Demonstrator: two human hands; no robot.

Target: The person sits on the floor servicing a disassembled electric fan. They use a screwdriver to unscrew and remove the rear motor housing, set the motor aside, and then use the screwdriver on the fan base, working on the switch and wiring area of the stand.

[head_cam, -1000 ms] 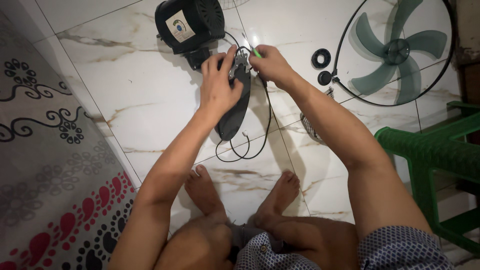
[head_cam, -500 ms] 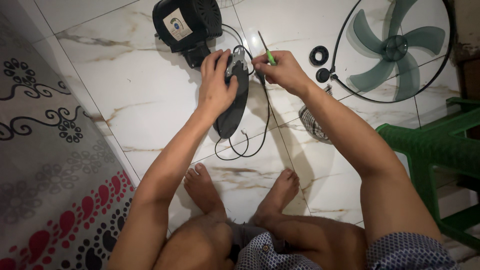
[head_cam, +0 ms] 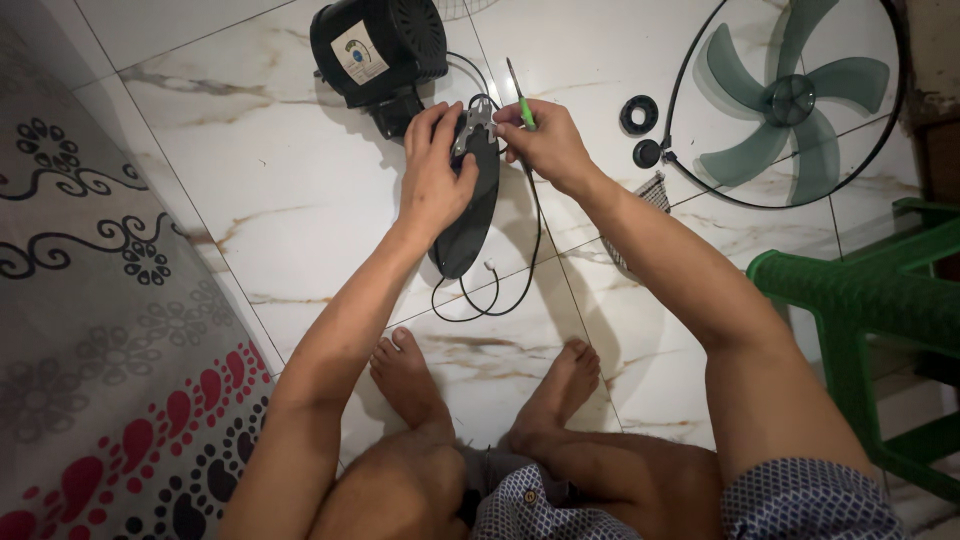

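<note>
Centrally, left hand steadies fan base; open tiles leftward.

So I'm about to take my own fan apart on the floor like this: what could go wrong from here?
The green-handled screwdriver in the right hand works close to the left hand gripping the dark oval base piece; a slip could jab the fingers. The two small black rings lie loose on the tiles and might roll away or get lost. The black cord loops near the bare feet and could snag.
</note>
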